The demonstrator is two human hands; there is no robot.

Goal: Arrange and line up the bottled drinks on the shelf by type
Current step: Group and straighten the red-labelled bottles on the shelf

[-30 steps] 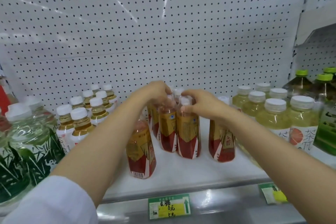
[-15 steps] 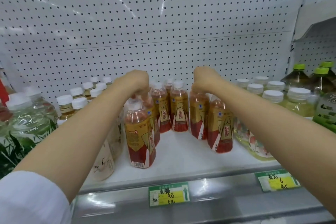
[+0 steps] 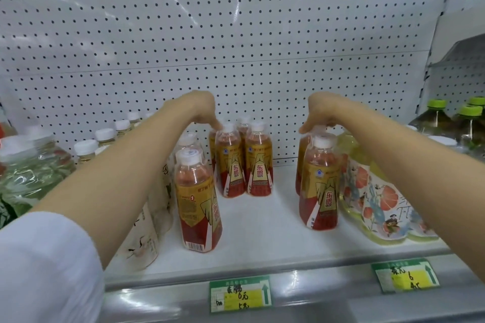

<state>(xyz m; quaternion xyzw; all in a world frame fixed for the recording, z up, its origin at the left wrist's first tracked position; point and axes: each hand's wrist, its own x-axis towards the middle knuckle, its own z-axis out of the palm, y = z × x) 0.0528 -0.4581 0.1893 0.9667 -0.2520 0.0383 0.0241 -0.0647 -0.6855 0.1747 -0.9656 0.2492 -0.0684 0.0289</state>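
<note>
Both hands spread apart since earlier, splitting the red bottles into groups on the shelf point(image 3: 262, 238). Labels read 东鹏; white caps, reddish drink inside. Left hand point(image 3: 199, 109) fingers curl on the cap of a back bottle point(image 3: 229, 162); right hand point(image 3: 321, 113) pinches the top of a right bottle point(image 3: 301, 165). Price tag point(image 3: 240, 294) reads 6元.

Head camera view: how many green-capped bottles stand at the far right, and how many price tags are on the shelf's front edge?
Green-capped bottles: 3
Price tags: 2
Total: 5
</note>
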